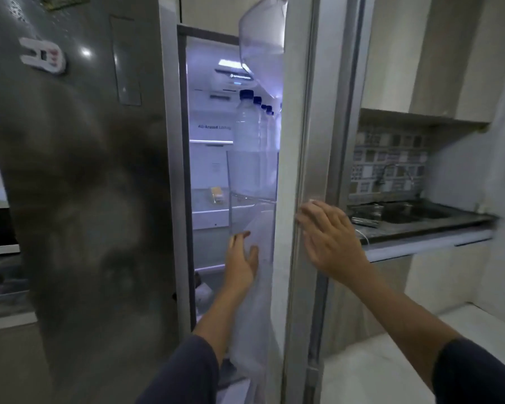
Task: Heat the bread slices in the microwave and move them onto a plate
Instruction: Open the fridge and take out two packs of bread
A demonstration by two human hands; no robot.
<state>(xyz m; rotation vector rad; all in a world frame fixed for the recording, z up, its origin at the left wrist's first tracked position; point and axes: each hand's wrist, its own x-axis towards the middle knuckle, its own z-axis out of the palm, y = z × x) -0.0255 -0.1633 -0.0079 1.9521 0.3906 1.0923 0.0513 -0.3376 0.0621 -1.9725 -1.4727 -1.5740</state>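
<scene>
So I'm at the fridge, right-side door [295,141] swung partly open and the light on inside; my right hand [327,234] is flat against the outer edge of that door, fingers [308,214] straight and a bit spread, not curled round anything; my left hand [241,258] is reaching into the gap, fingers loose and apart with the thumb out to the side, holding nothing; it's right in front of the lower door bin [254,228], and I can't tell if it's actually touching it.

Row of clear bottles [247,126] with blue caps standing upright in the upper door bin; on a shelf further back there's a small yellowish pack [216,194], way too blurry to say whether that's the bread.

Left-side door [85,170] is shut, with a white magnet [44,58] stuck up high; off to the right there's a dark surface [426,228] with a sink [414,212] sunk into it and a tap [391,173] behind, patterned tiles on the wall.
</scene>
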